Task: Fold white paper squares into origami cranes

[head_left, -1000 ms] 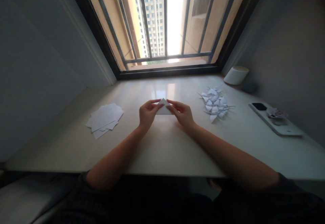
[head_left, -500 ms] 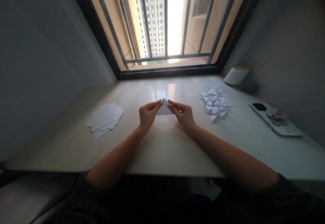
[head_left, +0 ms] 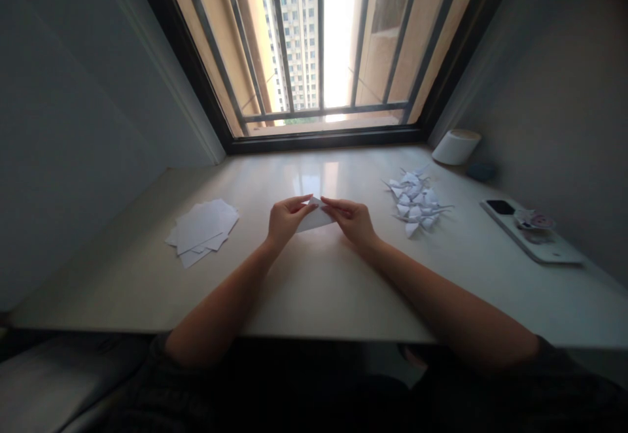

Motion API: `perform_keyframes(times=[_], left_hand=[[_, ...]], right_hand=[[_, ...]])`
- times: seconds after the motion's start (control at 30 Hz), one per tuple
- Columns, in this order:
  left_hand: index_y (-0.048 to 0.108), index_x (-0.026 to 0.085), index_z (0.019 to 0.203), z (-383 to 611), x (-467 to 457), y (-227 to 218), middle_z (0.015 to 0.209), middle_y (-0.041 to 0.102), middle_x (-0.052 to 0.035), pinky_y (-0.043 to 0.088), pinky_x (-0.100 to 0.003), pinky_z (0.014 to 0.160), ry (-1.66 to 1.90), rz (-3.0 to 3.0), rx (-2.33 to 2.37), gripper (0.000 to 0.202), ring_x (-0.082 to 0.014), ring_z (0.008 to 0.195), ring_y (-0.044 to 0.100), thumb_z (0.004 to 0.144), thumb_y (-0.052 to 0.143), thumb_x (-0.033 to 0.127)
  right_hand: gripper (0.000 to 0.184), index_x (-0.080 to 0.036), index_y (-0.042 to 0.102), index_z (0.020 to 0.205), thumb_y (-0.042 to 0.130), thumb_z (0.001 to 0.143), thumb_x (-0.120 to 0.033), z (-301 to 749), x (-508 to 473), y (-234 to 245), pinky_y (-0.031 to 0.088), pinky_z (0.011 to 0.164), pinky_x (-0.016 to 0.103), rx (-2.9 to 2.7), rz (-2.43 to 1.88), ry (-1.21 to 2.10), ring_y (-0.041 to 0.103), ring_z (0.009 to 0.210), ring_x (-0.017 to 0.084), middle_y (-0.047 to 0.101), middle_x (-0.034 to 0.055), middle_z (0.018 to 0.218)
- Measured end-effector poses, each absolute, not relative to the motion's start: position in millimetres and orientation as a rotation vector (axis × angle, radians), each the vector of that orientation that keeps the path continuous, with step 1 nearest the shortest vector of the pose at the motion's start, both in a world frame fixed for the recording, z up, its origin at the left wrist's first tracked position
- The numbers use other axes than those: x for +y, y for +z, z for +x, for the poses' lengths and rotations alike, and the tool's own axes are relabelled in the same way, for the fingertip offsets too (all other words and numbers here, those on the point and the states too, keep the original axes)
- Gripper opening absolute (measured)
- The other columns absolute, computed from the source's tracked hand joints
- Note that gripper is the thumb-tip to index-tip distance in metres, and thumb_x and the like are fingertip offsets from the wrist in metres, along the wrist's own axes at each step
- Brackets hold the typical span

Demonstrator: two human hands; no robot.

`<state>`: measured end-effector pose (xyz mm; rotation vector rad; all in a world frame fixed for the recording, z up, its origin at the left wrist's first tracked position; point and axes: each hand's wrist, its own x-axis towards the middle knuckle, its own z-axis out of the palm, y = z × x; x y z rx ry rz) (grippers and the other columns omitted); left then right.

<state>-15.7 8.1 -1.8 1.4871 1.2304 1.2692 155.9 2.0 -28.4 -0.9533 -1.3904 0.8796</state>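
Observation:
A folded piece of white paper [head_left: 316, 218] is held up over the middle of the white table, its peak pointing toward the window. My left hand [head_left: 286, 219] pinches its left side between thumb and fingers. On the opposite side my right hand [head_left: 354, 219] pinches it too, with both sets of fingertips close together near the peak. Fingers cover much of the paper's sides, so its exact folds are hard to make out. To the right lies a heap of small folded paper cranes [head_left: 416, 201]. A loose stack of white paper sheets [head_left: 203, 227] lies to the left.
A white phone [head_left: 534, 233] with a round grip on its back rests at the table's right. Behind it are a white cylindrical object [head_left: 457, 146] and a small dark object [head_left: 481, 171] by the wall. The barred window [head_left: 324, 135] borders the table's far side.
The paper has tilted, its lower edge now slanting down to the left. My fingertips have come closer together near its peak.

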Motion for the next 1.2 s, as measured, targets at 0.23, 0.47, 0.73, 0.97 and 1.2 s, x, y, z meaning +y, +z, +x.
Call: perform_keyframes(times=[0.23,0.47,0.73,0.97,1.2], left_hand=[[0.077,0.017,0.078,-15,10,0,0.078,0.075,-0.0076,0.048,-0.028,0.063,1.244,1.287,1.130,0.029,-0.0171,0.066,0.064,0.061,0.082,0.040],[0.068,0.016,0.066,-11,12,-1,0.064,0.064,-0.0003,0.040,-0.022,0.055,1.432,1.167,1.191,0.033,-0.0107,0.058,0.054,0.061,0.079,0.046],[0.055,0.017,0.061,5,0,-5,0.059,0.055,0.0032,0.039,-0.022,0.056,1.480,1.294,1.083,0.034,-0.0090,0.056,0.048,0.067,0.076,0.043],[0.051,0.018,0.060,5,-1,-5,0.058,0.051,0.0034,0.037,-0.022,0.054,1.489,1.269,1.094,0.035,-0.0093,0.056,0.046,0.069,0.073,0.044],[0.049,0.019,0.060,2,3,-5,0.061,0.052,0.0024,0.037,-0.022,0.055,1.524,1.172,1.139,0.038,-0.0103,0.058,0.047,0.068,0.072,0.048]], right_hand=[[0.044,-0.021,0.073,0.106,0.072,0.072,-0.049,159,1,-22,0.055,0.074,0.035,-1.387,-1.034,0.906,0.069,0.081,0.023,0.075,0.0069,0.090],[0.069,-0.017,0.062,0.114,0.077,0.059,-0.056,160,4,-10,0.045,0.052,0.025,-1.122,-1.073,1.059,0.061,0.058,0.014,0.067,0.0006,0.070],[0.039,-0.015,0.074,0.079,0.077,0.064,-0.051,150,-6,-15,0.047,0.064,0.029,-1.263,-1.043,1.222,0.066,0.072,0.019,0.074,0.0074,0.079],[0.040,-0.015,0.075,0.079,0.077,0.062,-0.052,150,-5,-16,0.050,0.067,0.032,-1.209,-1.039,1.233,0.068,0.072,0.022,0.075,0.0092,0.082],[0.039,-0.015,0.074,0.070,0.079,0.059,-0.053,150,-7,-7,0.045,0.058,0.028,-1.227,-1.061,1.295,0.061,0.059,0.017,0.072,0.0054,0.068]])
